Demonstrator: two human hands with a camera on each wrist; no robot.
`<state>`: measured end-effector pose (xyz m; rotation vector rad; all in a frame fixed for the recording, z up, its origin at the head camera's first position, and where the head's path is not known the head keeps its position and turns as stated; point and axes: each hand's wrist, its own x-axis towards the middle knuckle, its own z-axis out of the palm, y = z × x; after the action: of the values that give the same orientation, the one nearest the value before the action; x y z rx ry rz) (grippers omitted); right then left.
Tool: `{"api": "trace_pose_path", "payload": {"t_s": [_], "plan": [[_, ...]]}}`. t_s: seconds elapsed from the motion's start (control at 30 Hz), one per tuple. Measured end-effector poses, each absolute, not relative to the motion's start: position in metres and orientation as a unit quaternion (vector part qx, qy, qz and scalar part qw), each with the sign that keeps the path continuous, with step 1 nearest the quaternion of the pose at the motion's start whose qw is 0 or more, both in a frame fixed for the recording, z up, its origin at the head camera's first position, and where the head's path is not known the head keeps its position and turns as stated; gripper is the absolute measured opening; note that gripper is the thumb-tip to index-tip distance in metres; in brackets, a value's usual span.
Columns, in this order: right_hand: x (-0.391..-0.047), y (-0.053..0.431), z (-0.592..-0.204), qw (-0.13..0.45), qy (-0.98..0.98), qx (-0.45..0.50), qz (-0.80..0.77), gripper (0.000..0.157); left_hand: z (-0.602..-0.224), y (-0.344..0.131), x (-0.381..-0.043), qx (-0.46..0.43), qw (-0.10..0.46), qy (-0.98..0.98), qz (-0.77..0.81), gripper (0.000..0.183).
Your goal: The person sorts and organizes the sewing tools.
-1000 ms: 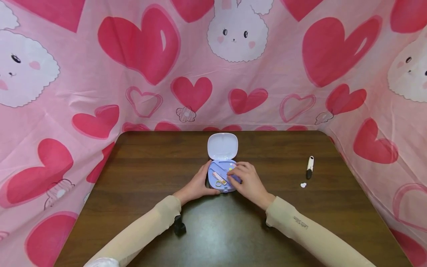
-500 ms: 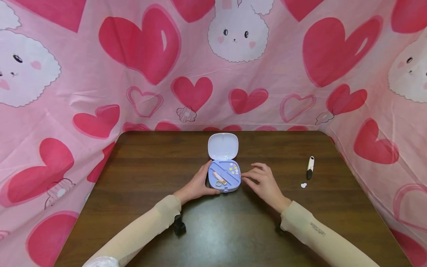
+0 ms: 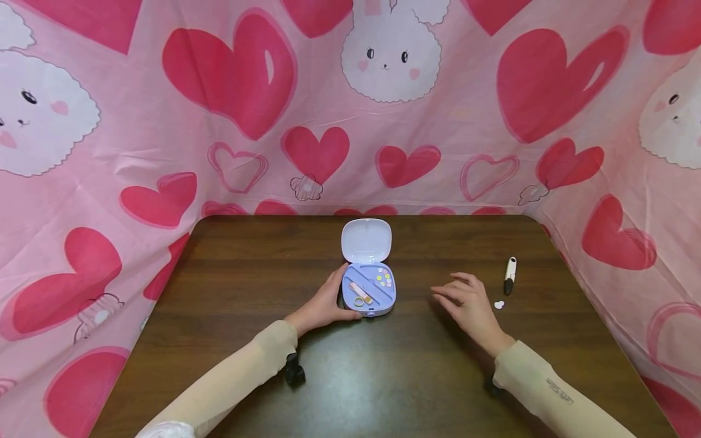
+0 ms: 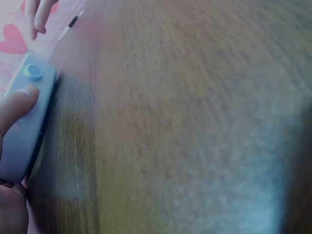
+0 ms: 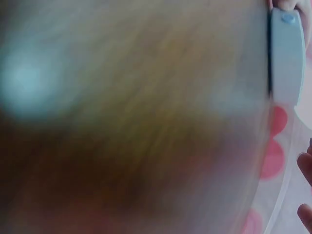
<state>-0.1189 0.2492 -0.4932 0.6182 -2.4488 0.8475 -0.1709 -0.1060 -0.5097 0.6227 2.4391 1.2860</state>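
A lilac case (image 3: pixel 386 298) lies on the table with its white lid (image 3: pixel 366 241) raised. Inside, several small round pieces (image 3: pixel 387 277) in white, yellow and pink fill the upper right compartment. On the other side of the divider lie a slim pink-and-gold item (image 3: pixel 360 293) and a yellowish ring (image 3: pixel 358 301). My left hand (image 3: pixel 325 303) grips the case at its left front corner; in the left wrist view its thumb (image 4: pixel 22 105) presses the front wall below a round catch. My right hand (image 3: pixel 471 309) hovers apart from the case, fingers loosely extended, holding nothing visible.
At the right of the brown table (image 3: pixel 263 255) lies a white tool with a black end (image 3: pixel 510 277). A small white piece (image 3: pixel 499 305) rests just below it. Pink heart-patterned cloth (image 3: pixel 328 109) hangs behind and beside the table.
My right hand has drawn back from the case's right compartment and moved right across the table. The small round pieces there are now uncovered. My left hand has stayed on the case.
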Motion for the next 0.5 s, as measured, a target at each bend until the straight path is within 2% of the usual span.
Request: {"api": "trace_pose_path", "payload": {"t_s": [0.5], "plan": [[-0.108,0.293,-0.5,0.247,-0.913,0.169,0.278,0.026,-0.511,-0.104,-0.171,0.218,0.149,0.857,0.444,0.123]]}}
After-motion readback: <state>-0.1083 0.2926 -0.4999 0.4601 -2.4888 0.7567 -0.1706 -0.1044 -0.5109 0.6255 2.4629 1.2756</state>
